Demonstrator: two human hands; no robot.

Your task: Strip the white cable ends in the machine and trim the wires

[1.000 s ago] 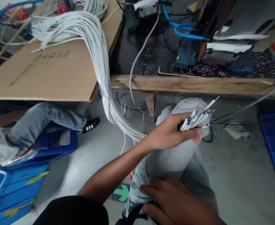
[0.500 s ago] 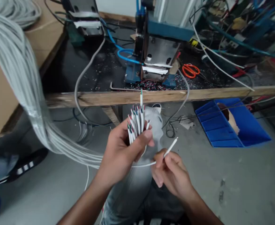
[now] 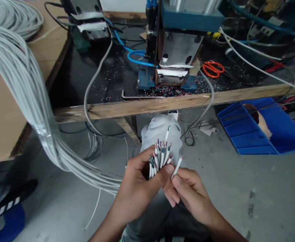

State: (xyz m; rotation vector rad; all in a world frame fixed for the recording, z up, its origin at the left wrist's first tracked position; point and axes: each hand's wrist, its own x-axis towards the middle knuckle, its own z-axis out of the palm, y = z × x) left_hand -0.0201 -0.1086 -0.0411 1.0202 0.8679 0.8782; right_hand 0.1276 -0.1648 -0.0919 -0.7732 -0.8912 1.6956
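My left hand (image 3: 143, 183) is closed around a bunch of white cable ends (image 3: 159, 159), whose tips show small coloured wires. One end sticks up higher than the others. Close beside the bunch, my right hand (image 3: 191, 191) pinches a single white cable (image 3: 177, 166) between thumb and finger, its tip pointing up and to the right. From the left, a thick taped bundle of grey-white cables (image 3: 40, 117) hangs down and runs to my left hand. The lower lengths of the held cables are hidden behind my hands.
A press-like machine (image 3: 179, 50) stands on the black bench (image 3: 117, 74), with coloured scraps at its base. Orange-handled scissors (image 3: 212, 69) and a hex key (image 3: 142, 97) lie there too. A blue bin (image 3: 248, 131) sits on the floor at right; cardboard (image 3: 3, 114) is at left.
My right hand has brought the single cable leftward, up against the bunch. My left hand and the bunch appear lower and further right as the view shifted.
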